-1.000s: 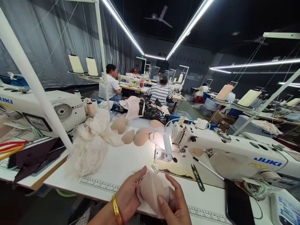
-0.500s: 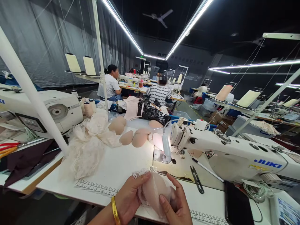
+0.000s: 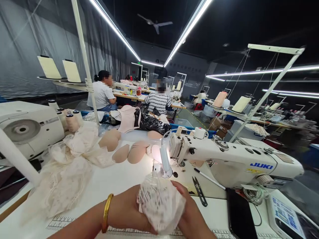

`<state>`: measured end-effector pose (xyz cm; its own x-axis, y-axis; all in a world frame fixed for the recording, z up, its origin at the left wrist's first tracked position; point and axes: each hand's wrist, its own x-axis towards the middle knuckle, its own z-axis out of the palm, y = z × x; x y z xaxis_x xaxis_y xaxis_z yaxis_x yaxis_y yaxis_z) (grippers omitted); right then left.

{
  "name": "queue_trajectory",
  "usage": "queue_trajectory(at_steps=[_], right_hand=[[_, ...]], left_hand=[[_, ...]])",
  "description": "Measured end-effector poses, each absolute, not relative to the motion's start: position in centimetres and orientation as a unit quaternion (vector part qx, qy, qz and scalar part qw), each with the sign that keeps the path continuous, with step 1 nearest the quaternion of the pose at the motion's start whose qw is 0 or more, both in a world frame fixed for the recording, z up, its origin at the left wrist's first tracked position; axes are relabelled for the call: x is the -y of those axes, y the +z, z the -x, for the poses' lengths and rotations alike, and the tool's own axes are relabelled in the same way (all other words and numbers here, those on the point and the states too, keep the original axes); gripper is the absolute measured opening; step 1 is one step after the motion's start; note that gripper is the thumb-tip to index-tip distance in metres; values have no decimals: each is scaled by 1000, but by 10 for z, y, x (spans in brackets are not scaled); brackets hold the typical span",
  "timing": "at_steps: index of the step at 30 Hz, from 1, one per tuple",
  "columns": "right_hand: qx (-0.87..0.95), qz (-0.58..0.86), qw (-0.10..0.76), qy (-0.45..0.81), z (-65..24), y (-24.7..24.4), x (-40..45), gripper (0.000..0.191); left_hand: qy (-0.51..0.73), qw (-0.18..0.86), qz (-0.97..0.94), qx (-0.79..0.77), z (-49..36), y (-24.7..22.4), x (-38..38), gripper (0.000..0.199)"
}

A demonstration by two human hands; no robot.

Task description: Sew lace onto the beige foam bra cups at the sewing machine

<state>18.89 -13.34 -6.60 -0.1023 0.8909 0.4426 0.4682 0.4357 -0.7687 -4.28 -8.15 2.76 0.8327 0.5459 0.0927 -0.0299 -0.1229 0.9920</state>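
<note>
A lace-covered cup [image 3: 160, 204] between my two hands.
My left hand [image 3: 127, 209] and right hand [image 3: 190, 210] close around its opposite sides, above the worktop [image 3: 114, 179], near the lit needle area of the sewing machine [image 3: 209, 149]; my fingertips are mostly hidden, so I can't tell exactly what they pinch. Black snips [image 3: 199, 192] lie to the right, beside a phone [image 3: 240, 214].

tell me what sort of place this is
Likely a garment sewing workshop, probably lingerie: a JUKI sewing machine, beige bra cups beside cream lace, and more machine stations with seated people behind.
</note>
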Motion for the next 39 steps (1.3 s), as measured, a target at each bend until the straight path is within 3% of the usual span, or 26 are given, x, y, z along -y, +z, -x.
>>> queue_trajectory(at_steps=[1,2,4,6,11,17,39], right_hand=[[772,457,419,139,-196,-58,120,29],[818,437,369,56,-202,-51,106,20],[867,416,272,-50,-209,-42,82,23],[874,419,234,-84,-213,-40,66,27],[856,452,244,-56,-222,-51,66,35],[840,477,258,-6,-228,-54,66,41],[838,485,248,9,-225,-51,66,45]], left_hand=[[187,545,-802,-157,41,27,71,14],[160,447,-870,-131,37,24,59,5],[140,300,-940,-79,28,13,36,14],[134,253,-957,-56,19,2,15,15],[127,272,-952,-63,11,-10,-6,15],[147,222,-961,-77,10,-13,-4,14],[162,210,-961,-79,9,-20,-9,15]])
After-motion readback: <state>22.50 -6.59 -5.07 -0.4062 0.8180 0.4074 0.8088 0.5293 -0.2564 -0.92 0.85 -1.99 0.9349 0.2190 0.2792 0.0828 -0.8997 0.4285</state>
